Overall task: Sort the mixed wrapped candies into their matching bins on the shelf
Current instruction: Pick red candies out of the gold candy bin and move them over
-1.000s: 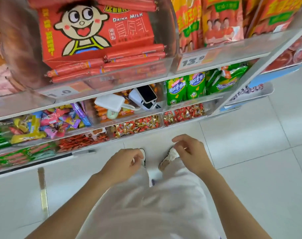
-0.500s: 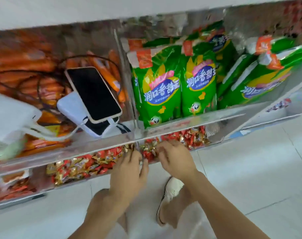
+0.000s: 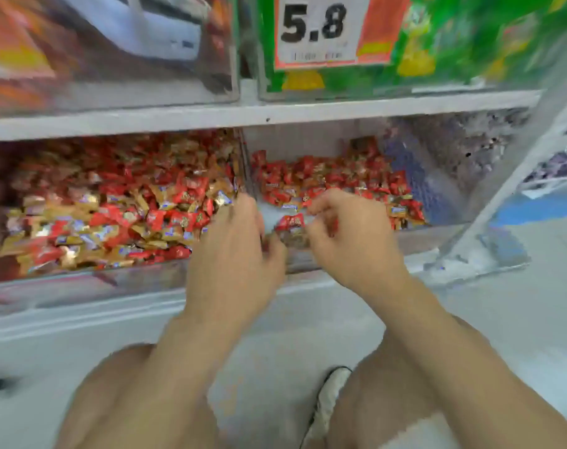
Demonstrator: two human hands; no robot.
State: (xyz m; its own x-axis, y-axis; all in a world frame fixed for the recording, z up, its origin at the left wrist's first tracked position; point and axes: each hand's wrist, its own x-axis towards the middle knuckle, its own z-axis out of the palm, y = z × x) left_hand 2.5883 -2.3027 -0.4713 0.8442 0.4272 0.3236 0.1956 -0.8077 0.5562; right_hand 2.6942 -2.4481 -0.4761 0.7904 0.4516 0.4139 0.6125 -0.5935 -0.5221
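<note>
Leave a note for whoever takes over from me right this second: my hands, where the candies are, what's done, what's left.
Left hand: over the right end of the left bin, fingers curled down; blur hides whether it holds anything.
Right hand: over the front of the right bin, fingers curled; grip also unclear.
Candies: the left bin holds red and gold candies mixed together. The right bin holds mostly red candies with a few gold ones. A single red candy lies between the hands.
Done: cannot tell.
Left: both bins look mixed, so pick out the strays.
</note>
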